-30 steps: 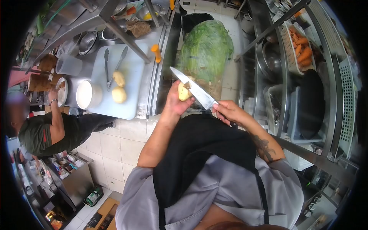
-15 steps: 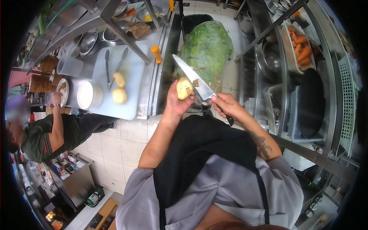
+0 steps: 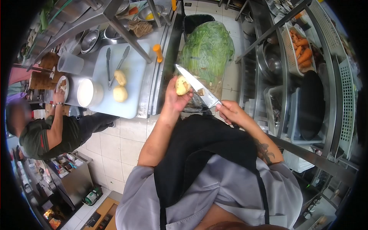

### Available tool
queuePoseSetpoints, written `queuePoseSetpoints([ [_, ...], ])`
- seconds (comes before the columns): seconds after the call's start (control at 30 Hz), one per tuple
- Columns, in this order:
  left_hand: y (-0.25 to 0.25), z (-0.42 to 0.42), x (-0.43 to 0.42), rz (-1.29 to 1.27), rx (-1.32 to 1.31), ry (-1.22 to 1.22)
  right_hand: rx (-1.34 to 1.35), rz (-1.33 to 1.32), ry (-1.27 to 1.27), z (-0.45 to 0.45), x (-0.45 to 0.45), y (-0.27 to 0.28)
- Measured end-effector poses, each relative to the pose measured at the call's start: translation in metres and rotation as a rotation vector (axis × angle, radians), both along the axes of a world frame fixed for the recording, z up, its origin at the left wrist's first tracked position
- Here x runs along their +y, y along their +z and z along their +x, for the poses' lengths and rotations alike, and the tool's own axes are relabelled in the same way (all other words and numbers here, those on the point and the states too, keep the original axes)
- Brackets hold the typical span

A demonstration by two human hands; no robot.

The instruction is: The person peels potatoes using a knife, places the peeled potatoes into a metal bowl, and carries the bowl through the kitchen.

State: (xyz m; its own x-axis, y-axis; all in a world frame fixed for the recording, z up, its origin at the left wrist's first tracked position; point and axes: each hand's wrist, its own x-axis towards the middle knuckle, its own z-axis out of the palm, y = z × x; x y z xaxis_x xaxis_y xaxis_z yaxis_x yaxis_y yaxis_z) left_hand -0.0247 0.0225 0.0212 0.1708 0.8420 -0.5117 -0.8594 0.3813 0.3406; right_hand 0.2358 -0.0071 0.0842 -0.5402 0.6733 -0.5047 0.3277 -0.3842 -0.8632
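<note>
My left hand [image 3: 176, 97] is closed around a peeled potato [image 3: 182, 86] that has brownish patches on its surface. In my right hand [image 3: 231, 112] is a large kitchen knife [image 3: 196, 85], gripped by its handle, the blade slanting up and left beside the potato. A small brown piece [image 3: 201, 92] clings to the flat of the blade. Two more peeled potatoes, one smaller [image 3: 120, 77] and one rounder [image 3: 120, 93], lie on the white cutting board [image 3: 134, 73] to the left. Metal tongs [image 3: 108, 61] rest on that board, close to the smaller potato.
A plastic bag of leafy greens [image 3: 209, 50] stands on the floor ahead. White tub [image 3: 90, 94] and metal bowls [image 3: 90, 40] sit on the left counter. Right shelves hold a basket of carrots [image 3: 304, 55]. Another person [image 3: 50, 132] works at the left.
The knife and my right hand have moved slightly down toward me. The potato in my left hand has shifted and turned a little. At the left, the other person's head has moved.
</note>
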Motion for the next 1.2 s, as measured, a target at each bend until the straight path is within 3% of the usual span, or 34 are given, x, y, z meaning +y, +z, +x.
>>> queuePoseSetpoints([
  [0.4,-0.012,0.006,-0.005,0.069,-0.07,-0.083,0.09,-0.089,-0.002,-0.012,0.008,-0.005],
  [0.5,0.015,0.03,-0.007,-0.105,0.037,0.046,0.077,-0.077,0.005,-0.018,0.01,-0.006],
  [0.67,-0.016,0.0,-0.005,0.086,-0.065,-0.067,0.031,-0.023,-0.006,-0.01,0.009,-0.003],
  [1.2,-0.007,0.003,0.001,0.027,-0.021,0.023,-0.019,-0.016,0.011,0.008,-0.006,0.015],
])
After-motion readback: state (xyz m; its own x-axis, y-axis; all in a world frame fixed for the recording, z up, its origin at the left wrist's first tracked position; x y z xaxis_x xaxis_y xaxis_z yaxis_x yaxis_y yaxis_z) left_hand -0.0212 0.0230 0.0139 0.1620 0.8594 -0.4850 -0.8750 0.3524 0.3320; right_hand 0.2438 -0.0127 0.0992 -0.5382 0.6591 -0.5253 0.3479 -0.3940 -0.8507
